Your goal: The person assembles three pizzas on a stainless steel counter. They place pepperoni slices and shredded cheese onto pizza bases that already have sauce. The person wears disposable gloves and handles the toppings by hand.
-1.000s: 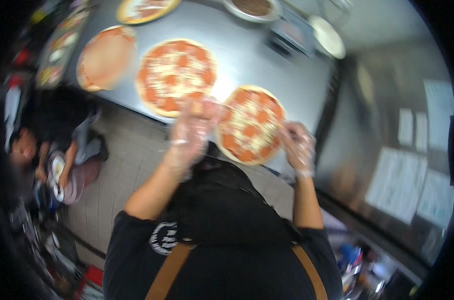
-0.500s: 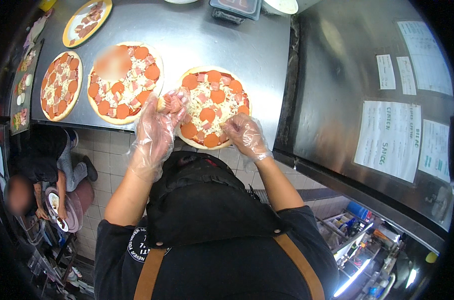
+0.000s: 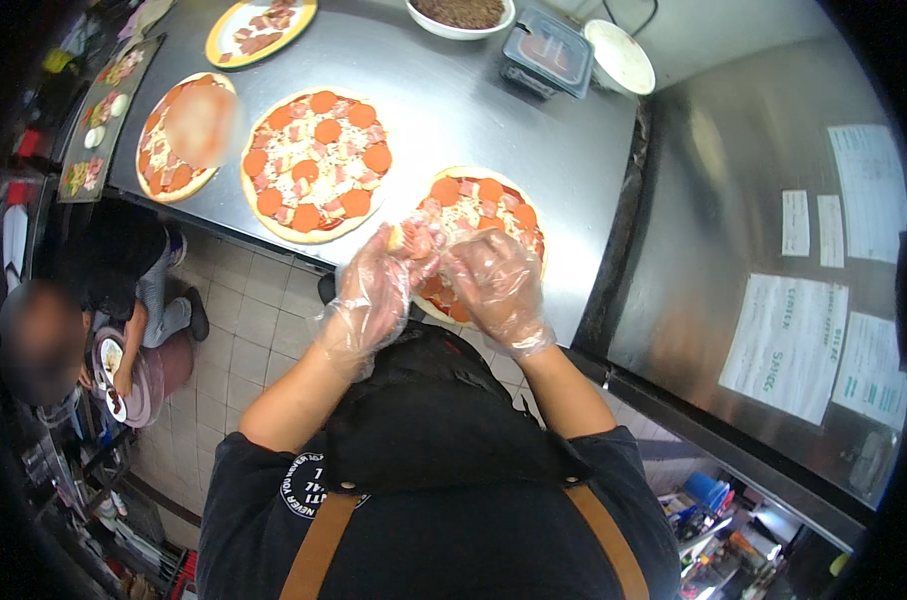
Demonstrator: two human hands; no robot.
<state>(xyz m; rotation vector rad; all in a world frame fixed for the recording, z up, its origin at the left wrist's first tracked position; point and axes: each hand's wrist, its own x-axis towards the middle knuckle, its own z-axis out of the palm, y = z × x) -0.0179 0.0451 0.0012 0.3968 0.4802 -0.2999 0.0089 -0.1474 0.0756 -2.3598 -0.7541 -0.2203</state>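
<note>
My left hand (image 3: 378, 290), in a clear plastic glove, is closed palm up around a small pile of diced ham (image 3: 416, 240). Close beside it, my gloved right hand (image 3: 498, 280) has its fingers bent together at the ham; whatever is between the fingertips is hidden. Both hands are over the near part of the right pizza (image 3: 518, 215), which carries sauce, shredded cheese, pepperoni slices and ham pieces, and they cover much of it. A middle pizza (image 3: 313, 165) and a left pizza (image 3: 163, 160), partly blurred, have similar toppings.
On the steel table are a yellow-rimmed plate (image 3: 213, 50) of ham, a bowl (image 3: 460, 32) of brown crumbled food, a lidded container (image 3: 548, 50) and a white bowl (image 3: 621, 60). A dark tray (image 3: 81, 160) lies left. A metal panel (image 3: 663, 230) stands right; a person (image 3: 123, 260) works lower left.
My right hand has left the pizza's cheese surface and come over to the ham in my left hand. The whole view has shifted, so the table sits farther right in it.
</note>
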